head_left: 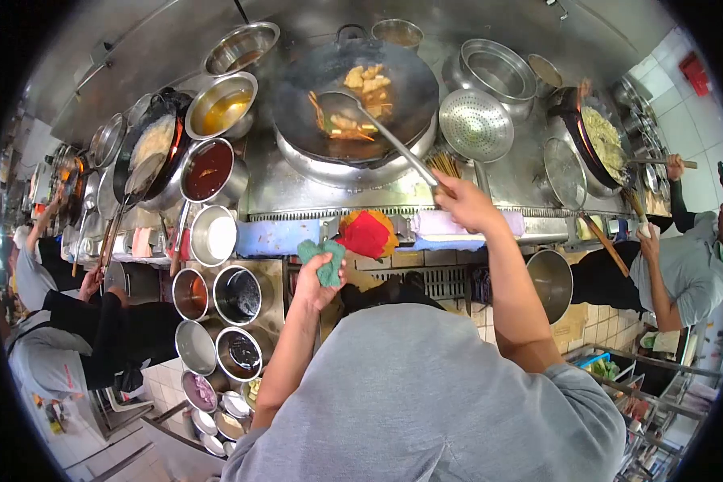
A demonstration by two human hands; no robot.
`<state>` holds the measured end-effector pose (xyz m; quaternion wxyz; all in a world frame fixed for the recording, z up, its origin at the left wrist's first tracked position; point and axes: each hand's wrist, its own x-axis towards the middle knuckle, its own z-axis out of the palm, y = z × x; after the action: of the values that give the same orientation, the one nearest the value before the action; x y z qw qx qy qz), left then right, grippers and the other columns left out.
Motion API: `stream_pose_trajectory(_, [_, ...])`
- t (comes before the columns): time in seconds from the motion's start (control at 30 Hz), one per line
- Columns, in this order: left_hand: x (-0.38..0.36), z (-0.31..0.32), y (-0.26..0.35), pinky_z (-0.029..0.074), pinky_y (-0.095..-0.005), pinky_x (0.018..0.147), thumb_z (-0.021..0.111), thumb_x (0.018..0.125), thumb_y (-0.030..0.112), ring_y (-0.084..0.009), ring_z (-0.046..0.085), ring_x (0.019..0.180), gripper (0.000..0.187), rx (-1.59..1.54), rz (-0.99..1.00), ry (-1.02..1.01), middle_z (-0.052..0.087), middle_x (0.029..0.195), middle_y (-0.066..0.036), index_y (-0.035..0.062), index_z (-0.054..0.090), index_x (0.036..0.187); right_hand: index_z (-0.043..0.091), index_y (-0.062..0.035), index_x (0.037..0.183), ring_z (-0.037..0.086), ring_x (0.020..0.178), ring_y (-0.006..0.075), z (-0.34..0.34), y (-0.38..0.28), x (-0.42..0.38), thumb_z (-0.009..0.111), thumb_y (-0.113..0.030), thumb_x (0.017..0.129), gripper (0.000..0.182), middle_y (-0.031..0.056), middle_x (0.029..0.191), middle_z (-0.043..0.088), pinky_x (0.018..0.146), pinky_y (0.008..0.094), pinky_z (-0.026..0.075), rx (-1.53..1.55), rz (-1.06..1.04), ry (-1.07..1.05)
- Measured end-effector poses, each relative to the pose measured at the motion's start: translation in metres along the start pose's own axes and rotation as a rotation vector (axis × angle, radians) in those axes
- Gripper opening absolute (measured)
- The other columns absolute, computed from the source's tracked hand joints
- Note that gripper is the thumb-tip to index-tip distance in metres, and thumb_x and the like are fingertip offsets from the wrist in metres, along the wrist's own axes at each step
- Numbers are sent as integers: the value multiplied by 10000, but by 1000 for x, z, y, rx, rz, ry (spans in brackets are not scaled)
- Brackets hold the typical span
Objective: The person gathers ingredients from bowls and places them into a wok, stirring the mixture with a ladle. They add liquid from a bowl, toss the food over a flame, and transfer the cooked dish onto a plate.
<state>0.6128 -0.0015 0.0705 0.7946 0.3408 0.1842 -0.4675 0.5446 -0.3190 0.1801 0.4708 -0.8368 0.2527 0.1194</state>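
Observation:
A large dark wok (297, 104) sits on the stove ahead, holding pieces of yellowish food with orange strips (367, 80). My right hand (467, 202) is wrapped round the handle of a long metal ladle (398, 145), whose bowl rests in the wok over part of the food. Nearer to me, left of the red and yellow cloth (367, 234), my left hand (320, 283) is closed on a green cloth (324, 262), away from the wok.
A perforated strainer (475, 125) lies right of the wok. Bowls of amber liquid (226, 108) and red sauce (207, 170), with several pots, stand at left. Co-workers stand at woks on the left (44, 353) and right (679, 273). A metal rack (635, 361) is at lower right.

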Motion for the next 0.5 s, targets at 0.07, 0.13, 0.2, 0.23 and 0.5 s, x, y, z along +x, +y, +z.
stream_pose_trajectory(0.07, [3, -8, -4, 472, -292, 555, 612, 790, 207, -185, 552, 627, 275, 15, 23, 5, 588, 801, -107, 43, 524, 992, 430, -73, 1309, 614, 813, 336, 1, 2, 6, 531, -158, 846, 481, 178, 901, 639, 747, 404, 471, -143, -129, 148])
stream_pose_trajectory(0.13, [3, -9, -8, 486, -297, 563, 615, 827, 226, -180, 561, 636, 257, 38, 34, 99, 592, 803, -103, 38, 533, 983, 431, -64, 1306, 617, 798, 333, 16, 22, 26, 528, -156, 845, 480, 184, 905, 638, 730, 406, 474, -280, -251, 298])
stream_pose_trajectory(0.2, [0, -4, -12, 497, -301, 572, 612, 839, 224, -181, 569, 644, 251, 29, 27, 142, 595, 807, -103, 32, 534, 980, 385, -157, 1363, 464, 469, 117, 45, 47, 68, 533, -140, 853, 531, 38, 658, 508, 435, 283, 407, -344, -470, 469])
stream_pose_trajectory(0.23, [-1, -1, -13, 508, -304, 580, 609, 852, 223, -183, 576, 652, 246, 22, 20, 187, 598, 811, -103, 25, 535, 978, 395, -141, 1355, 486, 491, 130, 37, 12, 40, 530, -132, 849, 524, 45, 667, 524, 460, 297, 421, -144, -195, 228])
stream_pose_trajectory(0.5, [2, -25, -15, 482, -313, 549, 571, 749, 172, -193, 550, 598, 242, -66, 45, 169, 586, 766, -108, 17, 512, 925, 405, -102, 1334, 613, 764, 317, 7, 12, 23, 488, -153, 855, 489, 175, 893, 637, 688, 391, 474, -352, -265, 326])
